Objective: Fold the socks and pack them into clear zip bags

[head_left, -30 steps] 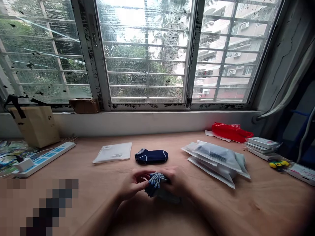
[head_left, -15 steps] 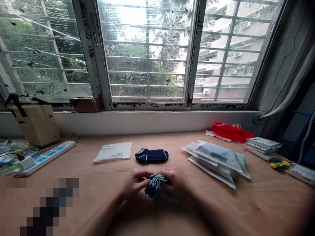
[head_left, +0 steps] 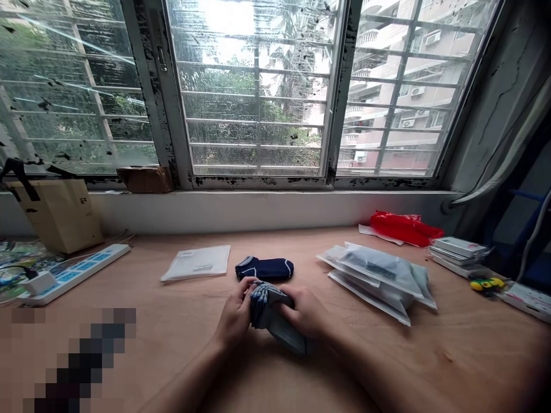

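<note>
Between my two hands is a grey sock (head_left: pixel 284 328) with a bunched, blue-and-white striped cuff, held just above the table near its front. My left hand (head_left: pixel 236 314) pinches the gathered cuff from the left. On the other side, my right hand (head_left: pixel 305 310) is closed round the upper part, thumb across the front. The grey foot part hangs down to the lower right. Just beyond my hands lies a folded pair of navy socks (head_left: pixel 267 269) with white trim. Whether the grey bundle is one sock or two I cannot tell.
A flat white plastic packet (head_left: pixel 197 263) lies left of the navy socks. Several frosted packets (head_left: pixel 379 272) are stacked to the right. Farther out are a red plastic bag (head_left: pixel 404 228), boxes (head_left: pixel 458 249), a power strip (head_left: pixel 81 272) and a paper bag (head_left: pixel 58 215).
Both hands have raised the grey sock slightly and turned it, so more of its grey foot part shows. My left fingers have shifted up along the cuff.
</note>
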Available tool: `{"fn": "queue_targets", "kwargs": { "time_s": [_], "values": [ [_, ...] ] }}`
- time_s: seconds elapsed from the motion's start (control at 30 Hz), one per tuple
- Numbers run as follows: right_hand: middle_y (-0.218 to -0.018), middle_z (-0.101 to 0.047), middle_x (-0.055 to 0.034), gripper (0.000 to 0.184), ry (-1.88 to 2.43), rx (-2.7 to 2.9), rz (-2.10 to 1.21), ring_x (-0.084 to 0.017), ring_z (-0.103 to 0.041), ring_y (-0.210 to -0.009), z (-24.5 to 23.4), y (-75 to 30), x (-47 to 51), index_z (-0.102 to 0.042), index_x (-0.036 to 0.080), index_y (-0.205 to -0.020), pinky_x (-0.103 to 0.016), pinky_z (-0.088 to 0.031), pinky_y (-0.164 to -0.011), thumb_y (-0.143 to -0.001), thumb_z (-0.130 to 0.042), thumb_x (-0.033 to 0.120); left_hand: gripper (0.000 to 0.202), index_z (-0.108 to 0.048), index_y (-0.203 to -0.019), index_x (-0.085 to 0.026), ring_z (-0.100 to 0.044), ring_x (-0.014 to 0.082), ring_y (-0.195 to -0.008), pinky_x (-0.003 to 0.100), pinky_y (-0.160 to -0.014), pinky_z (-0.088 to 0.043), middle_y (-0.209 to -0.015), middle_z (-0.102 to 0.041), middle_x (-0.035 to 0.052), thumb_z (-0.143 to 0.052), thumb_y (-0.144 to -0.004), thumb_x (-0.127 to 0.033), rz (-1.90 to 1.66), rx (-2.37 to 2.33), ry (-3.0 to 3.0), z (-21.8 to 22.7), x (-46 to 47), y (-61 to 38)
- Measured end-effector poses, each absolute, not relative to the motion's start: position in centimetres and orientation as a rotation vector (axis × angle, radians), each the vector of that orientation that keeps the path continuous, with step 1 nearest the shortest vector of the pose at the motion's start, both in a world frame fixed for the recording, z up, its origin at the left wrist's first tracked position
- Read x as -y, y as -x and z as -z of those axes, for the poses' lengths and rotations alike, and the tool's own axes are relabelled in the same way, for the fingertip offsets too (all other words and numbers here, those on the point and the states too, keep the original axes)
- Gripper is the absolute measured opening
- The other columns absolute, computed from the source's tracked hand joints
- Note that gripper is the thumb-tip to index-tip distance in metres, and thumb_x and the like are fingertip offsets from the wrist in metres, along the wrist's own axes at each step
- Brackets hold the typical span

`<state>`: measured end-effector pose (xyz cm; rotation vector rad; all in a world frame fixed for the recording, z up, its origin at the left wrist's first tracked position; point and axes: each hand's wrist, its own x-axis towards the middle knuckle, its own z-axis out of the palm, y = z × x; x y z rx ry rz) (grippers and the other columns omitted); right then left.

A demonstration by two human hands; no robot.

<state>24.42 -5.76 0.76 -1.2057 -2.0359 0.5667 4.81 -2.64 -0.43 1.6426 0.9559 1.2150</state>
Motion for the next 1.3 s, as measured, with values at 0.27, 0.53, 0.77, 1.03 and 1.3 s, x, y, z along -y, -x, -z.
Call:
{"fn": "queue_targets", "kwargs": {
  "time_s": [0.27, 0.53, 0.77, 1.03, 1.3],
  "values": [
    [-0.085, -0.072, -0.0004, 0.015, 1.268, 1.983, -0.605, -0.017, -0.061, -0.073, -0.7, -24.6, 5.4, -0.068, 0.021, -0.096, -0.026, -0.041, -0.064, -0.085, -0.057, 0.023, 0.05, -0.052, -0.115, -0.021, -0.059, 0.0212, -0.089, 0.029, -0.078, -0.047, -0.098, -0.065, 0.0026, -0.076, -0.075, -0.038, -0.991, -0.781, -1.695, 0.5, 2.9, -4.5],
    [-0.106, -0.071, -0.0005, 0.056, 1.046, 2.05, -0.836, -0.02, -0.063, -0.091, -1.0, -25.2, 5.5, -0.062, 0.025, -0.121, -0.03, -0.049, -0.08, -0.068, -0.08, 0.031, 0.037, -0.064, -0.099, -0.019, -0.058, 0.0213, -0.091, 0.029, -0.079, -0.044, -0.093, -0.065, 0.0015, -0.076, -0.063, -0.019, -0.966, -0.733, -1.411, 0.1, 3.0, -4.3],
    [-0.095, -0.069, 0.0013, 0.028, 0.945, 2.041, -1.054, -0.019, -0.061, -0.086, -1.2, -25.2, 5.5, -0.07, 0.021, -0.104, -0.027, -0.047, -0.074, -0.079, -0.071, 0.034, 0.029, -0.061, -0.099, -0.021, -0.055, 0.0202, -0.091, 0.028, -0.079, -0.043, -0.09, -0.062, -0.0005, -0.065, -0.07, -0.023, -0.926, -0.718, -1.298, 1.5, 2.8, -4.5],
    [-0.09, -0.07, -0.0012, 0.022, 1.184, 1.938, -0.92, -0.018, -0.06, -0.079, -0.4, -24.7, 5.1, -0.068, 0.019, -0.103, -0.027, -0.046, -0.069, -0.085, -0.061, 0.03, 0.031, -0.06, -0.095, -0.018, -0.06, 0.0189, -0.082, 0.026, -0.072, -0.044, -0.087, -0.066, 0.0007, -0.074, -0.07, -0.03, -1.027, -0.855, -1.382, 0.6, 1.8, -4.4],
    [-0.11, -0.07, -0.0041, 0.041, 0.995, 1.873, -1.104, -0.022, -0.063, -0.098, -0.2, -25.1, 4.9, -0.064, 0.02, -0.119, -0.033, -0.049, -0.086, -0.084, -0.066, 0.042, 0.036, -0.066, -0.102, -0.017, -0.063, 0.0205, -0.088, 0.028, -0.077, -0.047, -0.093, -0.07, 0.0036, -0.079, -0.074, -0.034, -0.96, -0.736, -1.483, -0.4, 2.5, -4.6]
  ]
}}
